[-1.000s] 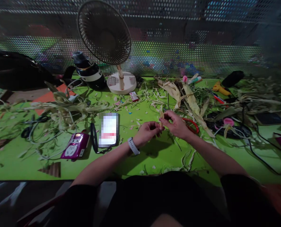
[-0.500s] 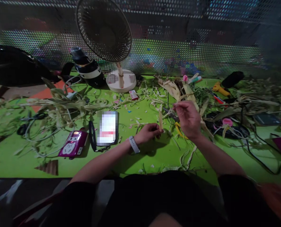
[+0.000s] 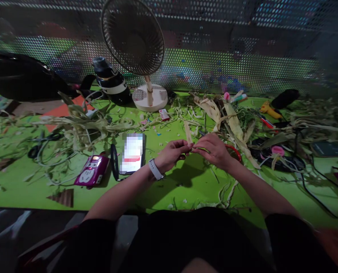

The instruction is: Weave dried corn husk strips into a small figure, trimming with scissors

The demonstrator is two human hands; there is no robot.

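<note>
While both hands meet over the middle of the green table (image 3: 58, 182), the left hand (image 3: 170, 153) pinches the bottom of a pale strip of dried corn husk (image 3: 188, 136) that sticks up and leans a bit away from the person, and the right hand (image 3: 213, 149) has its fingers (image 3: 196, 149) closed on the same husk piece right next to it. So both sets of fingers are clamped on the husk, fingertips pretty much touching each other. Looks to me like a splitting or folding step on that strip; the next move probably needs a steady pinch on the left and a careful pull or twist on the right so the strip doesn't tear crooked.

Compared with half a second ago, the right hand was lifted up and away, apart from the left; now it's back down at the strip. The view also shifted a little, so the fan (image 3: 133, 36) and phone (image 3: 132, 152) sit slightly further right. Red-handled scissors (image 3: 235, 151) peek out behind the right hand.
</note>
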